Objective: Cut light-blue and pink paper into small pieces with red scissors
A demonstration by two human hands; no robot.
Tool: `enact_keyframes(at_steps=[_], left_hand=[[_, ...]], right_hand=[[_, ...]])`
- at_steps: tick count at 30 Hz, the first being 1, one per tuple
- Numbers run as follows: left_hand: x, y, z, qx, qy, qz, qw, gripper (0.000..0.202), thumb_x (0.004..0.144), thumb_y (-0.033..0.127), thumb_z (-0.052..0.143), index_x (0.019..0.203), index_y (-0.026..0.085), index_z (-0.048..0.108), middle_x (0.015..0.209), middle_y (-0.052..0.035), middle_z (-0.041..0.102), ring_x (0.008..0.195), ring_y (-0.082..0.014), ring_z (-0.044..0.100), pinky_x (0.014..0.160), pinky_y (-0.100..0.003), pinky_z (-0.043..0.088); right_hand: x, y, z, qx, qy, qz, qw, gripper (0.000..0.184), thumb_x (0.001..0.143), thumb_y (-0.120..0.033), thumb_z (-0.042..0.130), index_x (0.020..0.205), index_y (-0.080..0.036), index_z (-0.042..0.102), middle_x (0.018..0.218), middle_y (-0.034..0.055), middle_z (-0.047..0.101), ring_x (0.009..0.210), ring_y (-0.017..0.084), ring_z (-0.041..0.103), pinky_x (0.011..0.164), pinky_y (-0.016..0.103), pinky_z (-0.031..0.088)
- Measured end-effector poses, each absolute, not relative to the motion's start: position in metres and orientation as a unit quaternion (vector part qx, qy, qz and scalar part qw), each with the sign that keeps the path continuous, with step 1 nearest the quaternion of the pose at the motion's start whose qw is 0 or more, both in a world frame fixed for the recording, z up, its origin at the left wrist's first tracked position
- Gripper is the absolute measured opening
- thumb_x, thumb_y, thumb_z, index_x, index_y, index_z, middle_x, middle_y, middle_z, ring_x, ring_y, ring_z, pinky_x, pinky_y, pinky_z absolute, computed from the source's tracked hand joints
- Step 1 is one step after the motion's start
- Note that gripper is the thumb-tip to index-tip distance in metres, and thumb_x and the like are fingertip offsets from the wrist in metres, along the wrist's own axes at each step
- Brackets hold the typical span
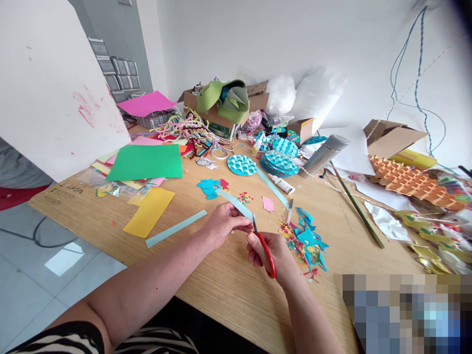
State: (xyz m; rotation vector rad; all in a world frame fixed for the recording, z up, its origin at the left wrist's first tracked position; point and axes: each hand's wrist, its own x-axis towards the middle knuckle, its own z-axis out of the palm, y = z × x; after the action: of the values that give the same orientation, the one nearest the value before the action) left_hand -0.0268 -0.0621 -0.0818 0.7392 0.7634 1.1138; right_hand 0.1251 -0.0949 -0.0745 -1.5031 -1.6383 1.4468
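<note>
My left hand [223, 223] pinches the near end of a pale blue paper strip [232, 200] that slants up and away over the wooden table [228, 290]. My right hand [273, 253] grips red-handled scissors [265, 246], fingers through the loops. The blades meet the strip right beside my left fingertips. A second pale blue strip [176, 228] lies flat on the table to the left of my left hand. To the right of the scissors sits a heap of teal cut-outs and coloured scraps [308, 241].
Green [145, 162], yellow [149, 211] and pink sheets lie at the left. Teal scalloped discs [241, 164], a glue tube [282, 184], a steel bottle [324, 155], a green stick [356, 206], cardboard boxes and orange honeycomb paper [413, 182] crowd the back and right. A white board [47, 93] leans at left.
</note>
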Motion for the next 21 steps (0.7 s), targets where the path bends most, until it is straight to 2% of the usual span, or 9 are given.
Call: enact_keyframes(at_steps=[21], left_hand=[[-0.0276,-0.0611,-0.0823,0.353,0.342,0.502,0.712,0.020,0.057,0.015,0.073,0.073,0.012,0.061,0.066,-0.0021,0.065,0.061,-0.0133,0.062,0.063,-0.027,0.051]], right_hand=[[0.1249,-0.0954,-0.0743,-0.550,-0.593,0.535,0.245,0.048,0.073,-0.060,0.064,0.058,-0.016,0.057,0.047,0.0024,0.060,0.038,0.011,0.051,0.039,0.021,0.036]])
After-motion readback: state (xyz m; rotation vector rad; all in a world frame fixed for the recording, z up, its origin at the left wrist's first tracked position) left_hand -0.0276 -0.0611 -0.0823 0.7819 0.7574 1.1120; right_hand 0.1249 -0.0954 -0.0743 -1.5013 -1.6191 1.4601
